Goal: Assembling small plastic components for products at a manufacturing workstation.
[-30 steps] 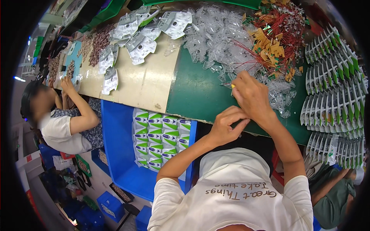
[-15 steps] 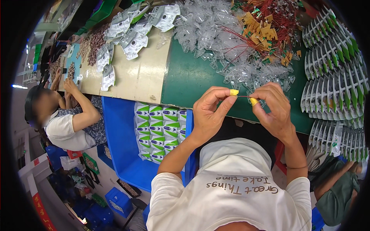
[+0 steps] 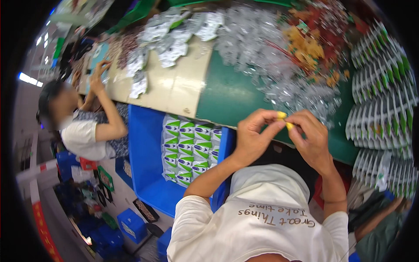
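Note:
My left hand (image 3: 258,132) and my right hand (image 3: 312,137) meet over the near edge of the green work mat (image 3: 227,94). Each is closed in a pinch, with yellow coverings (image 3: 281,115) on fingertips. A thin red wire ran between them half a second ago; now fingers and blur mostly hide it. Just beyond my hands lies a heap of clear plastic parts (image 3: 248,41). On its right side are orange-yellow pieces (image 3: 305,47) and tangled red wires (image 3: 325,22).
Stacked white-and-green parts (image 3: 382,94) line the right side. A blue bin (image 3: 146,174) at the left holds rows of white, green and purple parts (image 3: 187,148). White shells (image 3: 176,50) lie on the pale tabletop (image 3: 170,89). A co-worker (image 3: 85,126) sits at the far left; another person's arm shows lower right.
My hands have come together, closing the gap where the red wire showed. The whole view has shifted, so the scene sits lower and further right. The co-worker's hand has risen.

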Motion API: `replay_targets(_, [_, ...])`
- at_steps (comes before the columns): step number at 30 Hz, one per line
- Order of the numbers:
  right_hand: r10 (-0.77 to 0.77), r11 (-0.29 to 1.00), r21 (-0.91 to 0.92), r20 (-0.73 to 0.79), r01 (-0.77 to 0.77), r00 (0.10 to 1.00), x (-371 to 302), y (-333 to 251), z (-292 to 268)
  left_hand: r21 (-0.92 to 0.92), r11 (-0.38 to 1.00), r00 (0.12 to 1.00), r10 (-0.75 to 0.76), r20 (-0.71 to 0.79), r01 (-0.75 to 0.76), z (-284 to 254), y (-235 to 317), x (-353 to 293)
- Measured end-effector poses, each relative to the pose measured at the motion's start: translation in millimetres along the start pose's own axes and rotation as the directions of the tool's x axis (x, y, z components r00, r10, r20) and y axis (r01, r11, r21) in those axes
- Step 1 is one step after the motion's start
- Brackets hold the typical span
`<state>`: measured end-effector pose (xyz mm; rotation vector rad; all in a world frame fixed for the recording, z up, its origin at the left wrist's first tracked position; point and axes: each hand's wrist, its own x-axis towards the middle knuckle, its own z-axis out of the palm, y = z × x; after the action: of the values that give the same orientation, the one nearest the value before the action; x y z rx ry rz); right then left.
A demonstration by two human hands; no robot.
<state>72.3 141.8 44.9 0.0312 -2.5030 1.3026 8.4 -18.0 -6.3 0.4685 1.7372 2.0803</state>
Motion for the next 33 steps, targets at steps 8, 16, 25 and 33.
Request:
replay_targets(8, [0.175, 0.929, 0.302, 0.145, -0.212, 0.974, -2.6, 13.5, 11.6, -0.269, 0.934, 0.951, -0.162, 0.262, 0.234, -28.3, 3.8, -0.8])
replay_targets(16, [0.284, 0.871, 0.362, 0.180, -0.332, 0.942, 14.8, 20.4, 33.0, -0.277, 0.856, 0.891, -0.372, 0.260, 0.438, -100.1, 11.4, 27.4])
replay_targets(25, [0.413, 0.769, 0.448, 0.198, -0.457, 0.889, -9.4, 27.3, 1.5, 0.944, -0.079, 0.745, 0.637, -0.199, 0.320, -348.9, 15.6, 59.7])
replay_targets(33, [0.379, 0.866, 0.246, 0.247, -0.436, 0.892, 2.5, 7.2, 15.1, 0.983, -0.131, 0.848, 0.500, 0.177, -0.129, -244.7, 13.3, 16.7])
